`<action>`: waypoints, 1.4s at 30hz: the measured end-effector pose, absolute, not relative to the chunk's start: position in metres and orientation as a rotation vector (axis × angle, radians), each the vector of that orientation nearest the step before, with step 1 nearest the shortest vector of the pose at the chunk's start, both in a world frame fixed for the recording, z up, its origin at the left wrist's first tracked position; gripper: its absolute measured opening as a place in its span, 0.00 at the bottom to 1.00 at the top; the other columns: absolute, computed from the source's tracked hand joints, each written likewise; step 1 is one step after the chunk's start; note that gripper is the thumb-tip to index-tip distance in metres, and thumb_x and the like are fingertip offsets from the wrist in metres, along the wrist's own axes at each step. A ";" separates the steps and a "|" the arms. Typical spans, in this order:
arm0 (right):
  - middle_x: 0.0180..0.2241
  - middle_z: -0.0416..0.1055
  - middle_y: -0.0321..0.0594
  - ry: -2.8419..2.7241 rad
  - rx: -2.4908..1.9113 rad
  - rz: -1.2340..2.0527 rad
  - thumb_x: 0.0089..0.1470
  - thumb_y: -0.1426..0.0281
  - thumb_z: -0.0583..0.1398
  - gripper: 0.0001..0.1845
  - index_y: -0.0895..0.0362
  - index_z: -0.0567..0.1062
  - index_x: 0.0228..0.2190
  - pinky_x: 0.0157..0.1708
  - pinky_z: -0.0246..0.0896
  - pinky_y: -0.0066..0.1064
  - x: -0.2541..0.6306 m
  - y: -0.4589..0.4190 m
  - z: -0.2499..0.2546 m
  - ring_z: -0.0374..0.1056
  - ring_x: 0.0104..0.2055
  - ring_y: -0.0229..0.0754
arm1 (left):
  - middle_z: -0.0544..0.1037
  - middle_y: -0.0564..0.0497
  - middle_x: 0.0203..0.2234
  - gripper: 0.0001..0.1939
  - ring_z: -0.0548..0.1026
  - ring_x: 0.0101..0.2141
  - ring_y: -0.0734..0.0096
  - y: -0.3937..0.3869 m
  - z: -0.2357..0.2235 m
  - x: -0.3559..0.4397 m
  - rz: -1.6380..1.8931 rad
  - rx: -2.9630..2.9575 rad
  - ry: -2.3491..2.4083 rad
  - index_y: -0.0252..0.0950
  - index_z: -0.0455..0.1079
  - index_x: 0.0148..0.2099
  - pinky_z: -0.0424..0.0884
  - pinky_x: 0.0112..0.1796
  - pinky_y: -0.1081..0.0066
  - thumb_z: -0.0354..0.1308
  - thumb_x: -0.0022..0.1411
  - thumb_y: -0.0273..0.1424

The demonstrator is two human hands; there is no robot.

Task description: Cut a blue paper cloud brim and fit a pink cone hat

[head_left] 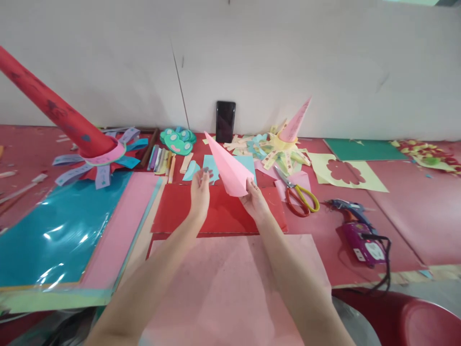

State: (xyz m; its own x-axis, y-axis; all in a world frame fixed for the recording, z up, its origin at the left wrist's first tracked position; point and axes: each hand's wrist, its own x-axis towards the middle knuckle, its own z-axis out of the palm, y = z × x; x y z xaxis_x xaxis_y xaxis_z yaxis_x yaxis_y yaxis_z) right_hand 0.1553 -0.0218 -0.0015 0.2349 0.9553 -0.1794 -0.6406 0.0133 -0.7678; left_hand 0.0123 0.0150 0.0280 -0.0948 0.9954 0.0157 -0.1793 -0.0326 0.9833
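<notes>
A pink paper cone is held up above the red sheet, its tip pointing up and to the left. My right hand grips the cone's wide lower end, fingers closed on the paper. My left hand is just left of the cone with its fingers stretched upward, close to the cone's edge but holding nothing. A large pale pink sheet lies under my forearms.
Scissors with red and yellow handles lie to the right, then a purple glue gun. A finished pink cone on yellow strips, a phone against the wall, a big red cone, blue and pink sheets at left.
</notes>
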 end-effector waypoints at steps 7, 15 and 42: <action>0.33 0.76 0.32 -0.429 -0.888 1.249 0.42 0.57 0.67 0.15 0.50 0.70 0.29 0.35 0.71 0.23 0.152 -0.025 0.002 0.73 0.39 0.35 | 0.78 0.46 0.26 0.24 0.77 0.30 0.65 -0.020 0.015 0.027 0.857 0.891 0.954 0.34 0.70 0.31 0.73 0.38 0.63 0.62 0.47 0.52; 0.30 0.74 0.30 -0.451 -0.858 1.246 0.38 0.61 0.70 0.16 0.52 0.70 0.26 0.34 0.69 0.25 0.147 -0.032 0.004 0.71 0.32 0.34 | 0.80 0.51 0.27 0.15 0.78 0.34 0.67 -0.019 0.016 0.021 0.886 0.736 0.805 0.35 0.73 0.30 0.69 0.47 0.63 0.70 0.42 0.39; 0.32 0.77 0.38 -0.579 -0.975 1.226 0.39 0.65 0.69 0.13 0.56 0.76 0.28 0.42 0.69 0.33 0.138 -0.039 -0.001 0.72 0.37 0.41 | 0.79 0.50 0.25 0.14 0.76 0.30 0.68 -0.021 0.011 0.015 0.978 0.752 0.972 0.37 0.75 0.27 0.72 0.40 0.66 0.69 0.44 0.42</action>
State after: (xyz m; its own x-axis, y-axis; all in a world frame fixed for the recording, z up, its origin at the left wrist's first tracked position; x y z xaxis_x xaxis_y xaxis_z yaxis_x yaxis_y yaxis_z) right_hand 0.1378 -0.0391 -0.0005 0.2758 0.9529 -0.1259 -0.5077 0.0332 -0.8609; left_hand 0.0149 -0.0207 0.0111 0.2293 0.9190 -0.3208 -0.3260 0.3831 0.8643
